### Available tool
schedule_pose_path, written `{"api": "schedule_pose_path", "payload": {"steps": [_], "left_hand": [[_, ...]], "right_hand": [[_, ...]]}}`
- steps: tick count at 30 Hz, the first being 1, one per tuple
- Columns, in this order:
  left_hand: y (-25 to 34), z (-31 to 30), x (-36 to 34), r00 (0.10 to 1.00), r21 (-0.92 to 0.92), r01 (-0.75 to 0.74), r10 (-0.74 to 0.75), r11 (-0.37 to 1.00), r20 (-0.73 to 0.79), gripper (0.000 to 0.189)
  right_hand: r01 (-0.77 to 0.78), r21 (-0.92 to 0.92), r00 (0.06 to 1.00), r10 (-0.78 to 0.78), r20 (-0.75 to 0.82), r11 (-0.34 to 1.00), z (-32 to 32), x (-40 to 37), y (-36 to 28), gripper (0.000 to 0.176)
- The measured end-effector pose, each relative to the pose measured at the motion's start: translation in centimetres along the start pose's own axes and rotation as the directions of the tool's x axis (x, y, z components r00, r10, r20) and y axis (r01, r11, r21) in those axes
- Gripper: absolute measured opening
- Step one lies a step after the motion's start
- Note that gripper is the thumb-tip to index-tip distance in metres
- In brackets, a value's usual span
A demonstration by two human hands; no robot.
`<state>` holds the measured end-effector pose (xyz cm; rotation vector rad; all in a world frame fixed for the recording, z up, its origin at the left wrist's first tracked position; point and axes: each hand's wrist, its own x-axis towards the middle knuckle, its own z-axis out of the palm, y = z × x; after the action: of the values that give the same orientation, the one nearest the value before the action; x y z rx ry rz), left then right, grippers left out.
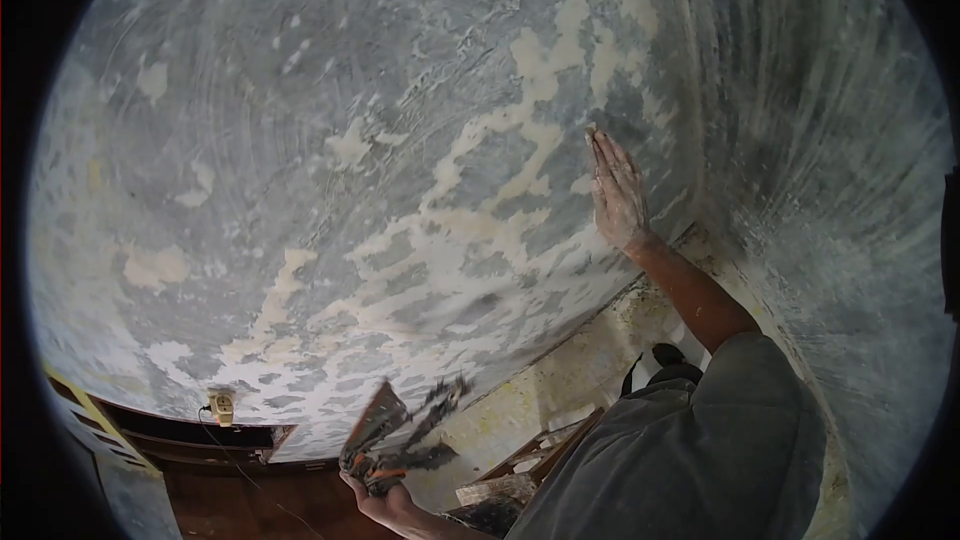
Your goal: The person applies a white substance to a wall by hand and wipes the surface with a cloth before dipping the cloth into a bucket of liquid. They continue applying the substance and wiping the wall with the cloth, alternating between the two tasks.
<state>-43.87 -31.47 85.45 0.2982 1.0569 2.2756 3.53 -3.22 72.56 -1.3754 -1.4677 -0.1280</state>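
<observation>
My left hand (387, 508) is low in the view, its fingers wrapped round the handles of several putty knives (380, 420). Their dirty blades fan upward and to the right, partly smeared by motion. My right hand (620, 195) is raised to the patchy grey wall (400, 140), its fingers long and close together. At its fingertips a small pale edge shows; the rest of that piece is hidden under the hand, and its kind cannot be made out. Pale filler patches (505, 130) spread over the wall around the right hand.
A second wall (810, 140) meets this one at a corner on the right. A yellowish socket with a plugged-in cord (221, 407) is at lower left, above brown wooden furniture (240, 505). Wooden pieces (500, 488) stand below, over a stained floor (590, 360).
</observation>
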Motion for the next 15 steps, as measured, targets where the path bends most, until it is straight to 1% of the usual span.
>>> {"api": "schedule_pose_path", "payload": {"steps": [1, 3, 4, 6, 7, 8, 10, 11, 12, 13, 14, 15], "left_hand": [[-0.5, 0.5, 0.3, 1.000, 0.006, -0.002, 0.003, 1.000, -0.006, 0.035], [-1.2, 1.4, 0.8, 0.998, 0.020, -0.012, 0.010, 1.000, 0.063, 0.039], [-0.9, 1.5, 1.1, 0.998, 0.030, -0.013, 0.011, 0.999, 0.060, 0.039], [-0.5, 2.0, 2.8, 0.996, -0.129, -0.073, 0.079, 0.989, 0.045, 0.042], [0.0, 2.1, 3.6, 0.995, -0.193, -0.048, 0.063, 0.980, 0.071, 0.043], [0.3, 2.3, 4.5, 0.991, -0.213, -0.052, 0.076, 0.976, 0.110, 0.043], [0.6, 4.2, 5.3, 0.986, -0.277, -0.082, 0.119, 0.957, 0.120, 0.041], [1.5, 3.5, 6.2, 0.930, -0.393, 0.114, 0.040, 0.913, 0.364, 0.043], [0.7, 5.5, 6.0, 0.957, -0.225, -0.093, 0.149, 0.970, 0.248, 0.043], [0.4, 6.1, 6.9, 0.943, -0.265, 0.006, 0.083, 0.964, 0.323, 0.041], [0.6, 6.5, 7.9, 0.919, -0.290, 0.102, 0.022, 0.951, 0.394, 0.039], [0.6, 6.7, 9.4, 0.895, -0.350, 0.170, 0.004, 0.921, 0.446, 0.035]], "right_hand": [[-0.003, 0.004, 1.000, 0.003, 0.008, 1.000, 0.3, 0.6, 0.6, 0.051], [0.062, 0.013, 0.998, -0.062, -0.018, 0.998, 1.2, 1.5, 1.6, 0.053], [0.054, 0.017, 0.998, -0.054, -0.012, 0.998, 1.9, 1.3, 1.6, 0.053], [0.183, 0.027, 0.974, -0.178, -0.137, 0.983, 3.8, 1.0, 1.4, 0.051], [0.200, 0.102, 0.975, -0.187, -0.119, 0.975, 4.3, 0.2, 0.6, 0.050], [0.217, 0.174, 0.974, -0.201, -0.102, 0.961, 4.7, -1.2, -0.7, 0.049], [0.232, 0.219, 0.970, -0.243, 0.027, 0.948, 6.2, -4.4, -2.6, 0.047], [0.236, 0.207, 0.969, -0.247, 0.027, 0.949, 6.3, -5.0, -3.6, 0.047], [0.161, 0.210, 0.981, -0.180, 0.074, 0.964, 6.2, -5.3, -4.4, 0.047], [0.083, 0.209, 0.986, -0.110, 0.123, 0.974, 6.2, -5.1, -5.0, 0.047], [0.080, 0.200, 0.986, -0.107, 0.128, 0.977, 6.3, -4.5, -5.2, 0.047], [0.101, 0.153, 0.994, -0.108, 0.035, 0.983, 6.4, -3.0, -5.5, 0.047]]}}
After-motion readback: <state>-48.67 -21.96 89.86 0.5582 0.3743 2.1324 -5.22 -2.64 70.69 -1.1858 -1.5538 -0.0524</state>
